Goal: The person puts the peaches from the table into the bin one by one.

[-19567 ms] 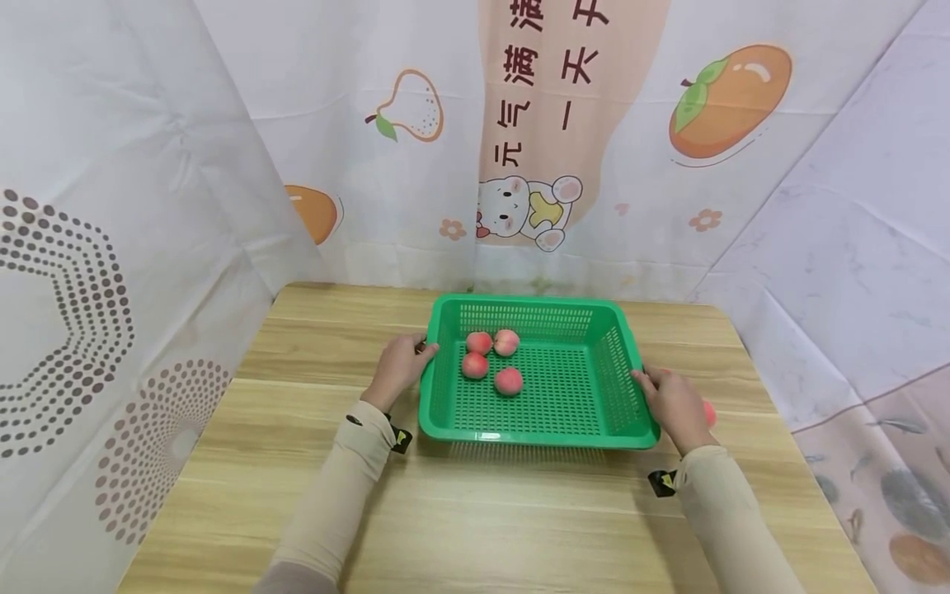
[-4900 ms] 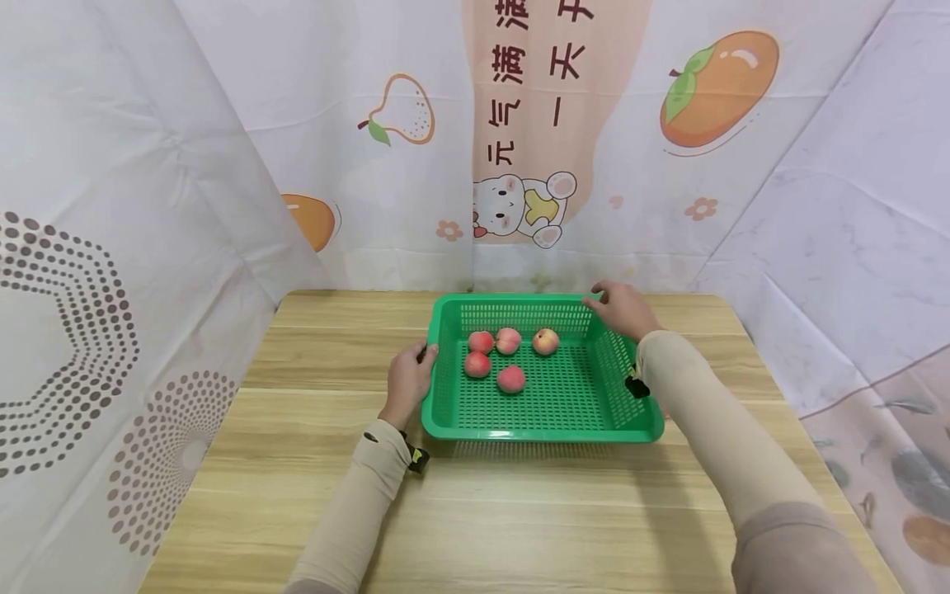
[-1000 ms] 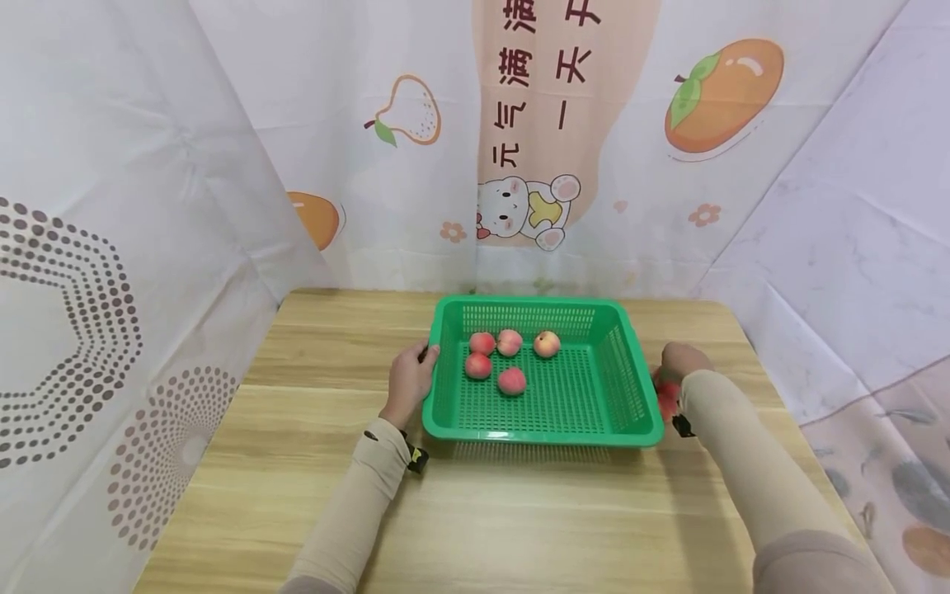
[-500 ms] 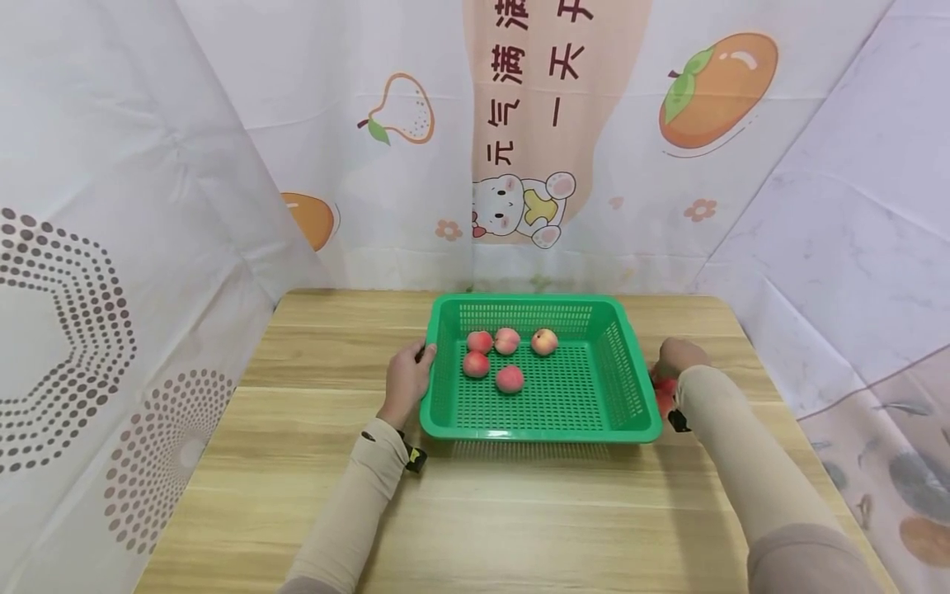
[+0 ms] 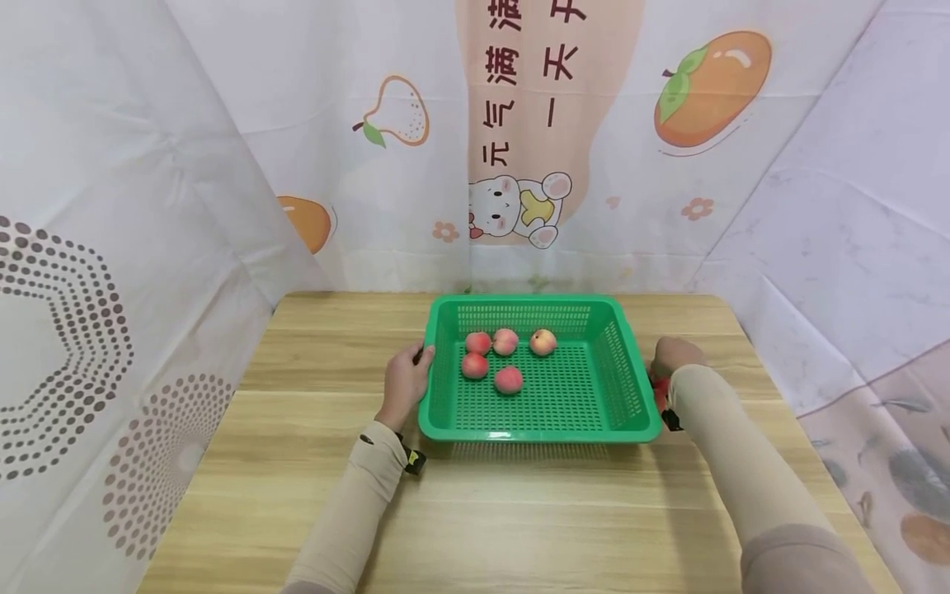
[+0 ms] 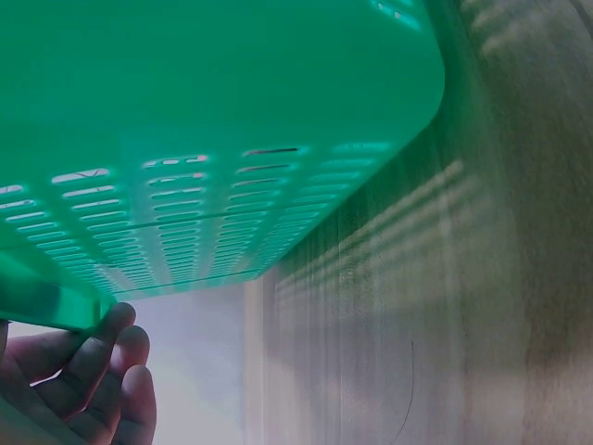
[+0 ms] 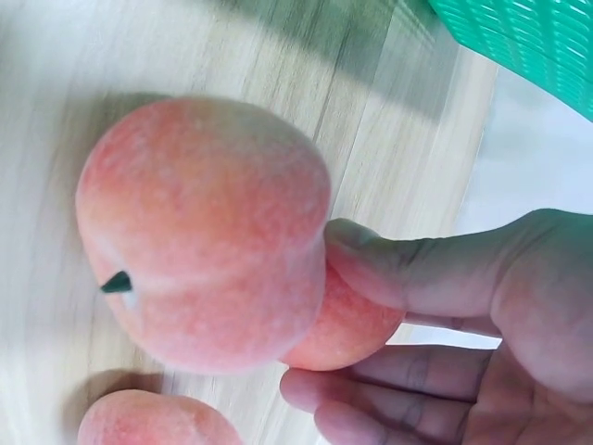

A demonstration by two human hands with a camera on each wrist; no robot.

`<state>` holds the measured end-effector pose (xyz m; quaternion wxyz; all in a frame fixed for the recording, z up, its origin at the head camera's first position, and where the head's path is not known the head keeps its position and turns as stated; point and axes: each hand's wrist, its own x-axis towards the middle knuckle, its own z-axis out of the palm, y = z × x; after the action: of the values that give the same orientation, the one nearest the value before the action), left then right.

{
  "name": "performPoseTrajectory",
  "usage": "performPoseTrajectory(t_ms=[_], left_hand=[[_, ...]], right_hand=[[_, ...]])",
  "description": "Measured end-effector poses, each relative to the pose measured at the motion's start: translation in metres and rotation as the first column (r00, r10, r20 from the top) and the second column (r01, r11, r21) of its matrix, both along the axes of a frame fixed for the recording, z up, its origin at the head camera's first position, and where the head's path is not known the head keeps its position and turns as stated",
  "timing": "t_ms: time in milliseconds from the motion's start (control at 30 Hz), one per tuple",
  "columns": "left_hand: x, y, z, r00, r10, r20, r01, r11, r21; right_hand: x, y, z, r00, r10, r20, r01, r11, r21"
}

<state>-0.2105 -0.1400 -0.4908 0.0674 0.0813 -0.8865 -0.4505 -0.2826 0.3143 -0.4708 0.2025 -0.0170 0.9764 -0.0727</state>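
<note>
A green perforated basket [image 5: 627, 375] stands on the wooden table with several peaches [image 5: 508, 379] lying in its far left part. My left hand [image 5: 406, 378] grips the basket's left rim, and its fingers [image 6: 88, 371] curl under the edge in the left wrist view. My right hand [image 5: 670, 356] is down on the table just right of the basket. In the right wrist view its thumb [image 7: 417, 273] and fingers pinch a peach [image 7: 357, 324]. A larger-looking peach [image 7: 204, 232] lies right in front of it, and a third peach [image 7: 153, 422] lies lower down.
The basket's corner [image 7: 533, 42] stands close beside the loose peaches. White printed curtains enclose the table on the left, back and right. Bare wooden tabletop [image 5: 519, 520] lies in front of the basket.
Since the earliest frame one more peach lies in the basket. The right hand has come back from the basket's far rim to the peaches on its right. Over the last second little has moved.
</note>
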Motion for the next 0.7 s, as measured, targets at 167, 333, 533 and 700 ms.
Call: performPoseTrajectory(t_ms=[167, 333, 533, 700], left_hand=[[0.0004, -0.0004, -0.0008, 1.000, 0.008, 0.007, -0.008, 1.000, 0.004], [-0.0001, -0.0006, -0.0011, 1.000, 0.006, 0.001, -0.006, 1.000, 0.000], [-0.0007, -0.0009, -0.0026, 1.000, 0.003, -0.012, -0.003, 1.000, -0.001], [-0.0018, -0.0005, -0.0036, 1.000, 0.008, -0.018, -0.008, 1.000, 0.008]], right_hand=[[-0.0007, 0.0010, -0.0009, 1.000, 0.001, -0.009, -0.001, 1.000, 0.004], [-0.0011, 0.0002, -0.0017, 1.000, -0.005, 0.004, 0.005, 1.000, -0.007], [-0.0014, 0.0011, -0.0037, 1.000, -0.005, -0.019, 0.005, 1.000, -0.007], [-0.0007, 0.0019, -0.0037, 1.000, -0.008, -0.021, 0.008, 1.000, -0.006]])
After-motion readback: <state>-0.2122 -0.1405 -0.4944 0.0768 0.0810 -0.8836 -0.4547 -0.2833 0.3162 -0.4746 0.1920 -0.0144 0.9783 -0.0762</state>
